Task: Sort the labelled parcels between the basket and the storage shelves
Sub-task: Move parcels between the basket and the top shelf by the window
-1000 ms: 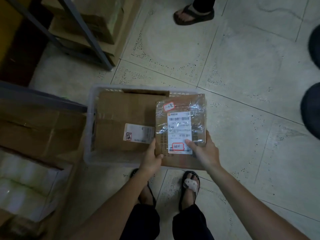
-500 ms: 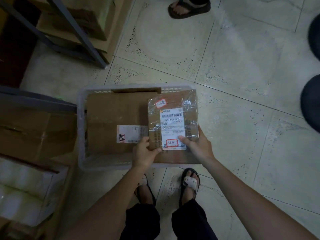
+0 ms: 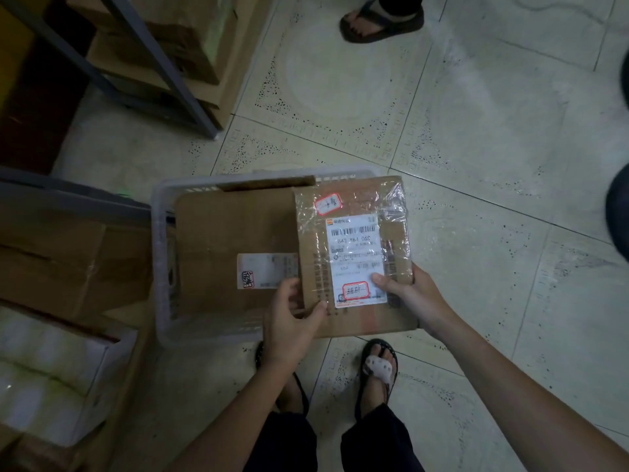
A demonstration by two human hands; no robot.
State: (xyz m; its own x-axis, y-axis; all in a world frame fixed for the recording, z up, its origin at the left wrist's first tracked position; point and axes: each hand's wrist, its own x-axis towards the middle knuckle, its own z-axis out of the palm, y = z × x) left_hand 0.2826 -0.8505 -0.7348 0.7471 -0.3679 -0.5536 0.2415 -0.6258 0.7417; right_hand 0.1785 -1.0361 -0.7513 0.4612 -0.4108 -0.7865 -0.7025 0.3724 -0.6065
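A brown cardboard parcel [image 3: 354,233] wrapped in clear tape carries a white barcode label and two red-bordered stickers. I hold it with both hands over the right side of the white plastic basket [image 3: 160,267]. My left hand [image 3: 289,321] grips its near left edge. My right hand [image 3: 408,294] grips its near right edge, thumb on the label. Inside the basket lies a larger brown box [image 3: 231,229] with its own white label, partly hidden under the held parcel.
Cardboard boxes [image 3: 68,260] fill a shelf at the left, with a white carton [image 3: 51,376] below. A metal shelf frame [image 3: 156,66] with boxes stands at the upper left. Another person's sandalled foot [image 3: 381,22] is at the top. My feet stand on the tiled floor.
The parcel stays in both hands and has kept its place over the basket's right side. My left thumb has slid slightly along its near edge.
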